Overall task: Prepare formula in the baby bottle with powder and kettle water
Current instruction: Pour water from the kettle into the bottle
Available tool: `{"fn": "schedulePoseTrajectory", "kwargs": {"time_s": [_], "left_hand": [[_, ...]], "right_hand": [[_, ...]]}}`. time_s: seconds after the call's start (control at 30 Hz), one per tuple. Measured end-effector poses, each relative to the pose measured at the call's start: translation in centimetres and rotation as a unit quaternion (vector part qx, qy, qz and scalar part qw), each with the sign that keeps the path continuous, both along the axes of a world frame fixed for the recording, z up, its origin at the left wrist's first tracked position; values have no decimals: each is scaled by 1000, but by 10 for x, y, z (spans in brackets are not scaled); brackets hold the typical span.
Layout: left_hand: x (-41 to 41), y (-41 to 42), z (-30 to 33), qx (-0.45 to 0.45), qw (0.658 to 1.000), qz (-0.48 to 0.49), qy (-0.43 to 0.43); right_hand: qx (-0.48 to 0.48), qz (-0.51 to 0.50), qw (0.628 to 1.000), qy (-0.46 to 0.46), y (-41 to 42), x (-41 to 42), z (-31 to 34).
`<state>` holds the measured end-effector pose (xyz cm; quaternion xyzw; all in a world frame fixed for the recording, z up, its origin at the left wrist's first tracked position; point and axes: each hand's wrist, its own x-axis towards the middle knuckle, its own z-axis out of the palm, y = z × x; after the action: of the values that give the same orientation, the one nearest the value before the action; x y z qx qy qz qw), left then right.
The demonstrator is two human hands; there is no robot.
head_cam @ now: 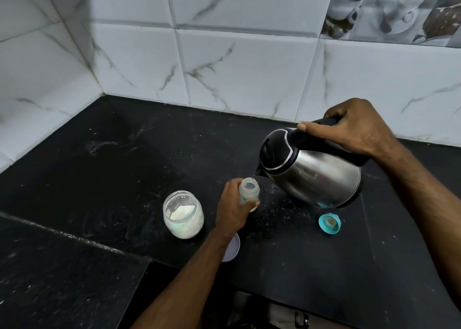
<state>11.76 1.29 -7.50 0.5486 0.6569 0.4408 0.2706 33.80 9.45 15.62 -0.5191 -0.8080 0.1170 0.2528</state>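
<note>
My right hand (pixel 354 129) grips the black handle of a steel kettle (pixel 314 179), which is tilted to the left with its spout just above the mouth of the baby bottle (pixel 249 191). A thin stream of water runs from the spout into the bottle. My left hand (pixel 233 208) holds the open, translucent bottle upright on the black counter (pixel 124 166). An open glass jar of white powder (pixel 183 215) stands to the left of that hand. The bottle's teal nipple cap (pixel 329 223) lies on the counter below the kettle.
A pale round lid (pixel 233 250) lies partly under my left forearm. White marble-look tiled walls meet in a corner at the back left. The counter's front edge runs across the bottom, with a step down at the lower left. Specks of powder dot the counter around the bottle.
</note>
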Motion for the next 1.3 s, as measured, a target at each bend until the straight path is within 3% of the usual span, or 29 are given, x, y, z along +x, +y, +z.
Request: {"fn": "schedulePoseTrajectory", "kwargs": {"time_s": [1.3], "left_hand": [[1, -2, 4, -3, 1000, -7, 12]], "right_hand": [[6, -8, 1000, -8, -3, 0, 9]]}}
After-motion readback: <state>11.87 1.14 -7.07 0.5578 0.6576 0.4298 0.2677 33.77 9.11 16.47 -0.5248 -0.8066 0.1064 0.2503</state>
